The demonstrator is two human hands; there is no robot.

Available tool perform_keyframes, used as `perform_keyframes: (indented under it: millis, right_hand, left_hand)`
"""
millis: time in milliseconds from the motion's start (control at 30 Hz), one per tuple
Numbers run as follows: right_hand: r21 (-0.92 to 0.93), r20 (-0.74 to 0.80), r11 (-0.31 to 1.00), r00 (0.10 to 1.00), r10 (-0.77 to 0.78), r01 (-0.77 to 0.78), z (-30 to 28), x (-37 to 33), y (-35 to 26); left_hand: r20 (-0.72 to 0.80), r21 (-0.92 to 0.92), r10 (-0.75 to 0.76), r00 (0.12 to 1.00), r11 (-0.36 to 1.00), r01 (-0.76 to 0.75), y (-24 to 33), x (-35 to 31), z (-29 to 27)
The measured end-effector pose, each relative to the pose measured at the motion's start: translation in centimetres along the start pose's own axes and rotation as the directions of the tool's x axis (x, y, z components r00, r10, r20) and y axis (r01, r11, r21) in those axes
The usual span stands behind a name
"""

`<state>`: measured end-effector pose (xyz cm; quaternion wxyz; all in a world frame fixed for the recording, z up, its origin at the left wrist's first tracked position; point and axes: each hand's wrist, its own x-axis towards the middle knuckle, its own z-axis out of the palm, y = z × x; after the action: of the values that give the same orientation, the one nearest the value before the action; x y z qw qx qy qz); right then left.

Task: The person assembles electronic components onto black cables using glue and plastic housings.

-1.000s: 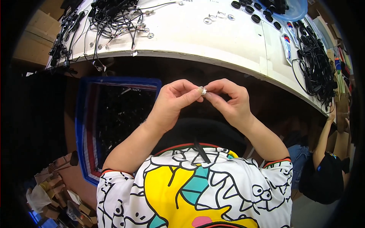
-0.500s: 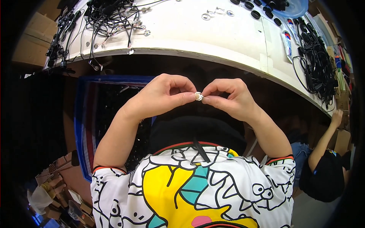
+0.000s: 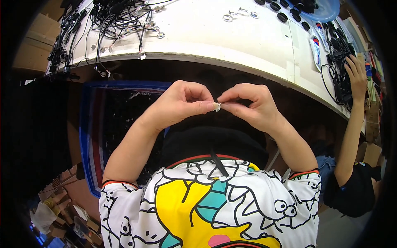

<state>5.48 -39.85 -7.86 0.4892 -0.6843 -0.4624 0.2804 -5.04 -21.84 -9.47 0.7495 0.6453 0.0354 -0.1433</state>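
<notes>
The bare left hand (image 3: 175, 103) pinches a small, shiny silvery-white piece (image 3: 217, 107) on the near side of the long white table (image 3: 198, 43). The bare right hand's (image 3: 260, 108) thumb and forefinger nearly meet beside it (whether they grip it, I cannot tell).

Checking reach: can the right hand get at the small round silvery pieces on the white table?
Probably yes: only the table's front edge separates the right hand from those pieces, though that hand looks occupied.
</notes>
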Motion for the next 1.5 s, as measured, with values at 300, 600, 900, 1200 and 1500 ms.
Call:
perform_keyframes:
  millis: [300,600,900,1200,1500]
  right_hand:
    - [-0.332,-0.16,0.921,0.949,-0.27,0.206,1.0,-0.6,0.8]
    - [-0.686,-0.14,0.643,0.806,-0.576,0.34,1.8,-1.2,2.0]
    - [-0.559,-0.296,0.775,0.802,-0.518,0.294,2.6,-1.1,2.0]
    - [-0.124,-0.36,0.987,0.922,-0.14,0.102,1.8,-1.0,0.5]
    - [0.572,-0.345,0.811,0.933,0.1,0.124,0.5,-0.5,-1.7]
  left_hand:
    - [-0.287,-0.278,0.047,0.957,0.952,-0.13,-2.1,0.5,1.8]
    - [-0.266,-0.712,-0.095,0.959,0.69,-0.129,-3.0,1.1,3.3]
    - [-0.243,-0.747,-0.072,0.967,0.651,-0.139,-2.4,1.0,3.4]
    - [-0.256,-0.323,0.074,0.964,0.933,-0.157,-0.3,0.8,3.1]
    - [-0.301,-0.291,0.391,0.87,0.831,-0.475,-2.3,1.6,6.5]
